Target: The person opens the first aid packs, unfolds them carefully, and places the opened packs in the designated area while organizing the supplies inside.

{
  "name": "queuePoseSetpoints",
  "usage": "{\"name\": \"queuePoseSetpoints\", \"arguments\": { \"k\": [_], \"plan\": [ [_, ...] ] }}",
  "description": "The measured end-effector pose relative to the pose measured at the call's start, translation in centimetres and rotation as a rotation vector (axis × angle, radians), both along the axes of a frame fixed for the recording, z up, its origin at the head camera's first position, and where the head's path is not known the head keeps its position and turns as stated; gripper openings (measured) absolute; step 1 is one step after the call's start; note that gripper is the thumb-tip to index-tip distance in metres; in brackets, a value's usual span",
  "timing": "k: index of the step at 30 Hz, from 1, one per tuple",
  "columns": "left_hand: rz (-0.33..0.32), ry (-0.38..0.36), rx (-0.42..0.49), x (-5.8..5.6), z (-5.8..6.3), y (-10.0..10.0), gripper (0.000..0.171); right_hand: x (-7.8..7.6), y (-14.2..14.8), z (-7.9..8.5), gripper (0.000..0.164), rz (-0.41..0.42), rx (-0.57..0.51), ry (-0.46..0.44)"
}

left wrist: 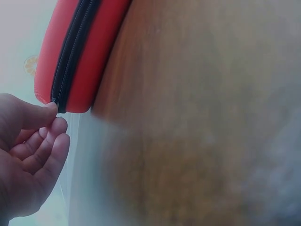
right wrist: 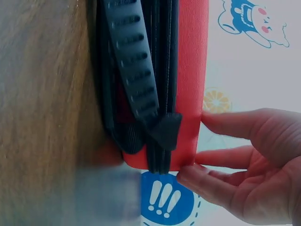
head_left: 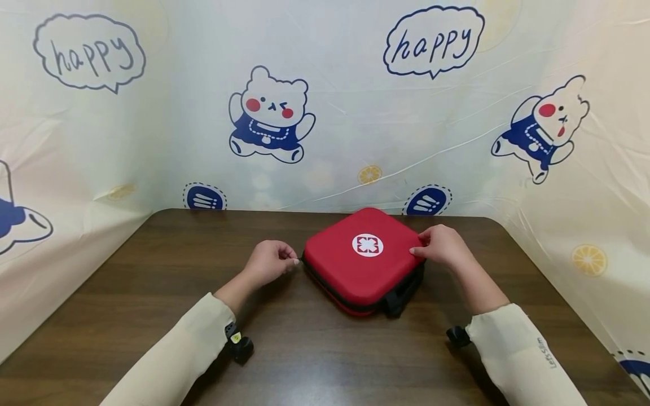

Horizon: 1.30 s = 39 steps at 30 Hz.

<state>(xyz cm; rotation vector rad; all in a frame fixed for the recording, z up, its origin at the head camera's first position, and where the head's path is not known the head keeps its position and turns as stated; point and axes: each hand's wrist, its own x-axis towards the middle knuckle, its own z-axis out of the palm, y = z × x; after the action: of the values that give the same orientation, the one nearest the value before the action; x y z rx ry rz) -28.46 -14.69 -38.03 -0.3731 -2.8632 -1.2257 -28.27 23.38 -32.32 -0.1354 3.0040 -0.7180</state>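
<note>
Cream-sleeved arms [head_left: 178,349] nearest, extended forward over desk [head_left: 315,361]. Left hand [head_left: 266,262] pinches zipper pull [left wrist: 55,102] at left corner of red first-aid case [head_left: 340,262], other fingers loosely curled; pull could slip free, only fingertips holding it. Right hand [head_left: 444,245] grips right corner, thumb and fingers apart; should that hold slacken, case may swivel under tug. Case sits skewed in desk's far half, right of centre, black handle [right wrist: 134,70] on near right side. Printed curtain [head_left: 345,45] behind.
</note>
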Motion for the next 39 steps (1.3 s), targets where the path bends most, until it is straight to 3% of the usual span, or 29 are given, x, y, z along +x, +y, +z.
{"name": "queuePoseSetpoints", "arguments": {
  "k": [4, 6, 9, 12, 15, 19, 29, 35, 39],
  "plan": [
    [-0.043, -0.012, 0.027, 0.5, -0.3, 0.4, 0.009, -0.4, 0.2, -0.5, 0.048, -0.028, 0.049, 0.067],
    [-0.065, -0.017, 0.041, 0.8, -0.3, 0.7, 0.009, -0.6, 0.1, -0.7, 0.037, -0.05, 0.086, 0.104],
    [-0.097, -0.021, 0.056, 1.2, -0.2, 1.1, 0.009, -0.7, -0.3, -0.6, 0.034, -0.056, 0.158, 0.156],
    [-0.136, -0.02, 0.069, 1.5, -0.1, 1.6, 0.009, -0.9, -0.8, -0.4, 0.033, -0.032, 0.196, 0.157],
    [-0.179, -0.019, 0.077, 1.9, 0.0, 2.3, 0.01, -1.2, -1.2, -0.3, 0.031, -0.004, 0.182, 0.097],
    [-0.235, -0.017, 0.067, 2.4, -0.1, 3.3, 0.011, -1.6, -1.3, -0.4, 0.044, 0.016, 0.12, 0.007],
    [-0.339, 0.006, 0.076, 3.5, 0.0, 5.6, 0.014, -1.7, -1.2, -1.3, 0.059, 0.012, 0.129, 0.06],
    [-0.393, -0.003, 0.049, 4.2, 0.0, 7.2, 0.015, -1.6, -1.9, -1.9, 0.097, 0.087, 0.069, 0.007],
    [-0.397, -0.009, 0.024, 4.4, 0.0, 7.6, 0.016, -1.4, -2.1, -2.2, 0.106, 0.093, 0.069, -0.03]
  ]
}}
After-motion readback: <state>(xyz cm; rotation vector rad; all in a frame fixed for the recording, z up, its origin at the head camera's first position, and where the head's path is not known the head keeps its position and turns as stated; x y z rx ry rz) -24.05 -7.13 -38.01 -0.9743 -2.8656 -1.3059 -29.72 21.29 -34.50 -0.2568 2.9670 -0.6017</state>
